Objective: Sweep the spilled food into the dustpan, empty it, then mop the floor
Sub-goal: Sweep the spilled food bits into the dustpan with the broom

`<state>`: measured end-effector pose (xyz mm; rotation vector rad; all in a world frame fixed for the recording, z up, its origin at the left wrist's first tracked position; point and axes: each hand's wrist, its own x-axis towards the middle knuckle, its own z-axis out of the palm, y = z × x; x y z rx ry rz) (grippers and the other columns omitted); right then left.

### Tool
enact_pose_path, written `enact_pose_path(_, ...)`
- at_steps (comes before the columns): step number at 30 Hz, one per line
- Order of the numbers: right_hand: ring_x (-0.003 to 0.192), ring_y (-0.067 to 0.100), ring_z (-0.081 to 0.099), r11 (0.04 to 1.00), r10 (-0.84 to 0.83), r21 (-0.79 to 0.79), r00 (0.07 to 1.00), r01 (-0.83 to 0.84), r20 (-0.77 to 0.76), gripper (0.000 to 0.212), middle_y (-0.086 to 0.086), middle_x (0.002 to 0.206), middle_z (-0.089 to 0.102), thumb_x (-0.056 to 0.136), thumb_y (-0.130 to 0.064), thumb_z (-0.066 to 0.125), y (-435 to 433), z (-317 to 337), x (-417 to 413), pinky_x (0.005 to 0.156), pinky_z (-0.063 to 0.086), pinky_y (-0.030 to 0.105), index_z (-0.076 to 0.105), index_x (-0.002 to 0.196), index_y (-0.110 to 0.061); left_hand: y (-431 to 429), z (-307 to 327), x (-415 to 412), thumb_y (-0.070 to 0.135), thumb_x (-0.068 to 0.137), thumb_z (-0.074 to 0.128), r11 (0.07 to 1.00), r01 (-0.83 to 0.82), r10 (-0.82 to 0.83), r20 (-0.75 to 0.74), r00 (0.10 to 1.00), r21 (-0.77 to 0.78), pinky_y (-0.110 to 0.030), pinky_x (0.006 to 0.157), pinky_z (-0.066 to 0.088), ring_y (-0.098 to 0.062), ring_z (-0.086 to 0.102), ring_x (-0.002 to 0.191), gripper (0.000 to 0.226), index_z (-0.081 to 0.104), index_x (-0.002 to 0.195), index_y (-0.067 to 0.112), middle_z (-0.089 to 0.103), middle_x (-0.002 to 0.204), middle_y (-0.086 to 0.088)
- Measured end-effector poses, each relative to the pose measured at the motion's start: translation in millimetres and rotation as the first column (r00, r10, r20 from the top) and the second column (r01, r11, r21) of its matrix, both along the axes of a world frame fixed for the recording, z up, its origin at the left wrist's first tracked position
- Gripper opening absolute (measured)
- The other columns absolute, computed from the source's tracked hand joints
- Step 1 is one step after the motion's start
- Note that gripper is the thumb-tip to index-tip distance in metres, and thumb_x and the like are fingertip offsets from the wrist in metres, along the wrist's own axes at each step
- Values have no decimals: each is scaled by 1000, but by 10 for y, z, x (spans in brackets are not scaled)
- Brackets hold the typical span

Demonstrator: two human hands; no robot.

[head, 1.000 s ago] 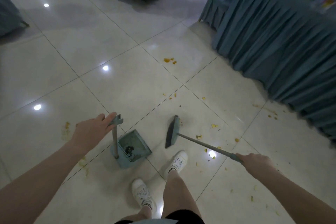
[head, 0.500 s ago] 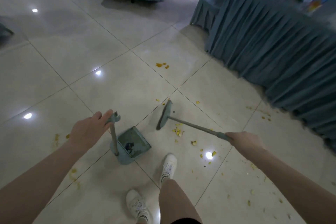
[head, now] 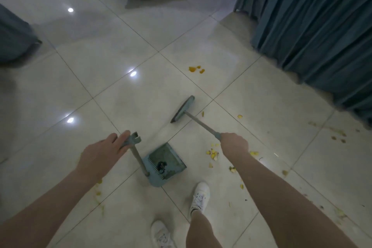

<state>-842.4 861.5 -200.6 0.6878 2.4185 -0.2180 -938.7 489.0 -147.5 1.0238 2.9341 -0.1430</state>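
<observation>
**Broom and dustpan over a floor with food scraps**

The left hand (head: 100, 153) is at the top of the upright handle of the dustpan (head: 165, 164), with the fingers lying loosely over the forked end (they look half open, not wrapped tight). The dustpan stands on the pale tiled floor (head: 100, 90), just in front of the person's white shoes (head: 199, 197), and its open mouth faces far and to the right. Some dark bits lie inside it, near the comb teeth.

The right hand (head: 234, 144) is closed around the end of the handle of the broom (head: 183, 109). The broom head rests on the floor farther away than the dustpan and a little to the right, apart from it.

A small pile of yellow food scraps (head: 213, 153) lies near the right hand, between the dustpan and the right forearm. More scraps are scattered to the right and near the left forearm. A few orange drops (head: 196, 69) lie farther away, well apart from the broom head.

Tables with blue pleated skirts (head: 322, 36) stand at the right and at the far side.
</observation>
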Motion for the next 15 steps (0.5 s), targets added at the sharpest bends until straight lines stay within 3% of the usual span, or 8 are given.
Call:
enact_pose_path(3,71,19,54,999,24,28,999,-25,47,35,-5,67,43,94,-7,38,206,-20,252,61,42,27,60,115,-25,184,-49,-68,42,93,45,995,91,-92,-40,995,-31,-25,31,35,-21,46,37,41,49,125,17,52,74,-3)
enact_pose_path(6,56,13,47,998,21,59,996,-26,85,44,-6,68,44,94,-7,36,435,-14,692,48,35,26,52,123,-37,350,-94,-83,28,78,77,983,176,-178,-39,983,-50,-21,29,30,-19,44,35,51,53,121,17,51,76,-1)
enact_pose_path(10,59,8,51,993,-21,121,982,-1,186,44,-7,74,50,97,-9,35,569,69,1449,47,37,22,44,126,-40,557,-65,-69,42,90,49,975,223,-223,-11,975,12,-21,31,29,-19,45,35,42,52,124,17,51,71,-2)
enact_pose_path(15,69,10,58,976,-162,183,957,119,239,39,-8,87,58,102,-20,34,442,252,2458,58,46,22,42,130,-46,730,-91,-66,41,90,45,956,290,-291,20,957,48,-21,30,32,-20,44,34,44,47,127,18,51,70,-3)
